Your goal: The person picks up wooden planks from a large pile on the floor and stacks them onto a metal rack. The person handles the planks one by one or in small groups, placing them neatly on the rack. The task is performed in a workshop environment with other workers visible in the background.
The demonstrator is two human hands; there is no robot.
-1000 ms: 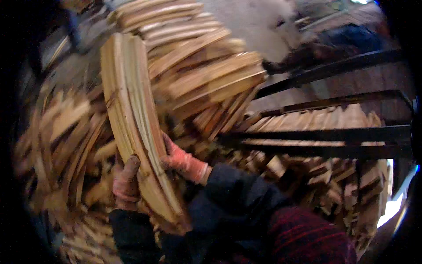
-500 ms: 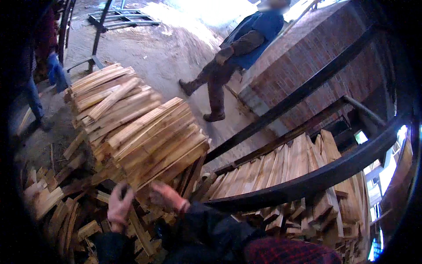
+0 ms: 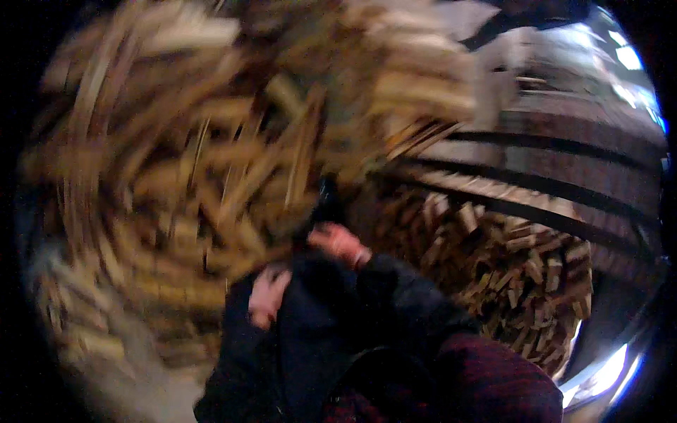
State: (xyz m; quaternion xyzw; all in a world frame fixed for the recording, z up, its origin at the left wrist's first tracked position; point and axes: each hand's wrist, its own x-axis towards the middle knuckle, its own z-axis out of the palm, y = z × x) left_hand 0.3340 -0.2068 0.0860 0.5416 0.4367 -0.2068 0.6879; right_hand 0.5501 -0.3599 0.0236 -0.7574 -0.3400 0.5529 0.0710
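Note:
Both my hands are in pinkish-orange gloves, held low in front of my dark jacket. My left hand (image 3: 268,296) is close against the jacket, its loosely bent fingers apart and nothing visible in them. Farther up and to the right, my right hand (image 3: 340,243) points leftward, open, with no wood in it. Beyond them lies a jumbled heap of split wood pieces (image 3: 240,169), badly smeared by motion. Neither hand visibly touches the heap.
Dark metal bars (image 3: 522,201) run across the right side, beside a pile of stacked wood pieces (image 3: 522,275) seen by their ends. A blurred block of pale wood (image 3: 423,95) stands at the far middle. Bright light comes in at the right edge.
The view has swung left and down onto the loose heap. The neat stack and the two people no longer show clearly. My hands have drawn back nearer my body, away from the stack.

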